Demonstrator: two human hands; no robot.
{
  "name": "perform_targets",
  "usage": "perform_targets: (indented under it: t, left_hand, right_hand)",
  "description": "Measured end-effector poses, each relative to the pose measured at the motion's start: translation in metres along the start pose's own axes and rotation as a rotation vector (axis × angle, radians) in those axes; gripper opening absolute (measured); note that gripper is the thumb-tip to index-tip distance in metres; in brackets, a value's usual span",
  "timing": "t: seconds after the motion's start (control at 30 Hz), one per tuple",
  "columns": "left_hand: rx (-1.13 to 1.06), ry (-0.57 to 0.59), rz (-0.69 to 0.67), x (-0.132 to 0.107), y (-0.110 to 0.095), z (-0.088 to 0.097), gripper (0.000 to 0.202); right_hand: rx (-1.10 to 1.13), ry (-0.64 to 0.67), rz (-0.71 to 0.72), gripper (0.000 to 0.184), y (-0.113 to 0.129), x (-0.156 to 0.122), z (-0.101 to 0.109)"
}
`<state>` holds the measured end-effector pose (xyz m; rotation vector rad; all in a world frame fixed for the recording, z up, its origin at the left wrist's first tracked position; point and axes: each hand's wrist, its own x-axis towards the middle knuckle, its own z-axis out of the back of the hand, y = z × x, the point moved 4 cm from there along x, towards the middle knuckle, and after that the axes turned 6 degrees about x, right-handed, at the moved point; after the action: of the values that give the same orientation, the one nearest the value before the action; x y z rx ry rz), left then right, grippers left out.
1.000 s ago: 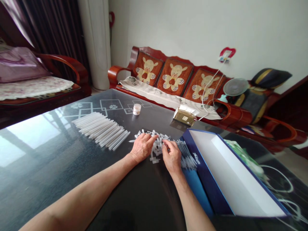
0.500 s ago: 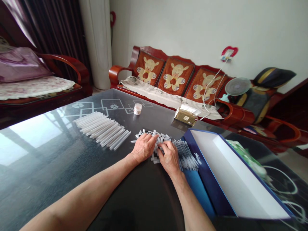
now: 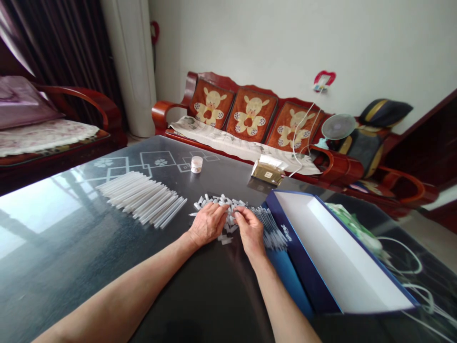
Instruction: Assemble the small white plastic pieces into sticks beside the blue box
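My left hand is closed with its back up over the left side of a pile of small white pen caps. A thin white pen pokes out to the left from under its fingers; most of it is hidden. Close beside it, my right hand pinches thumb and forefinger together at something small and dark, too small to name. To the left lies a row of white pen barrels. Just right of my right hand, a bundle of thin clear pen refills rests against a blue box.
The large open blue box with a white inside stands on the dark glossy table. Further back are a small white tub and a tissue box. Green-and-white packaging and white cables lie right of the box.
The view has turned slightly to the right. My right hand has risen a little from the caps, its fingertips now nearer the left hand's fingertips. The left hand keeps its closed grip.
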<state>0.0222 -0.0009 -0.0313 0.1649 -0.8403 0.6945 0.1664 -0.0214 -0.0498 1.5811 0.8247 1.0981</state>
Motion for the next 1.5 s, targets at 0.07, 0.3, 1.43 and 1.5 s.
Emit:
perform_targets:
  t: [0.07,0.3,1.43,1.5]
  left_hand:
    - [-0.012,0.005,-0.004,0.0,-0.001,0.0,0.025]
    - [-0.009,-0.001,-0.015,0.001,-0.002,0.001,0.025]
    - [-0.181,0.02,0.007,0.0,0.002,-0.002,0.025]
    - [-0.176,0.011,0.002,-0.001,0.002,-0.002,0.025]
  right_hand:
    - [0.113,-0.017,-0.073,0.029,-0.004,0.001,0.0]
    - [0.059,-0.016,-0.058,0.032,-0.003,-0.001,0.0]
    - [-0.214,0.133,0.22,0.021,0.017,-0.005,-0.004]
    - [-0.199,0.132,0.157,0.023,0.016,-0.005,-0.002]
